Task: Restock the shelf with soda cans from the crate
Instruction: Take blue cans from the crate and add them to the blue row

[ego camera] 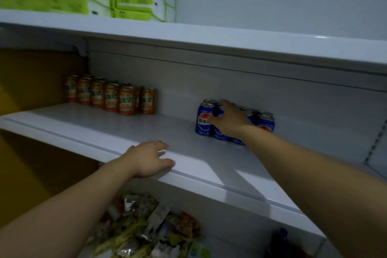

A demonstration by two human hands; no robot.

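Reaching among blue soda cans (204,120) near the shelf's (125,132) back edge, the right hand (230,120), grip unclear, could topple neighbours if jerked; the left hand (149,158) rests flat on the front edge.

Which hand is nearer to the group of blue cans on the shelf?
Right. The right hand is on the blue cans, touching them; the left hand rests on the front edge of the shelf, apart from them.

Both arms are showing bare: the left forearm (73,201) and left grip (149,159), the right forearm (314,165) and right grip (230,120), with short fingernails.
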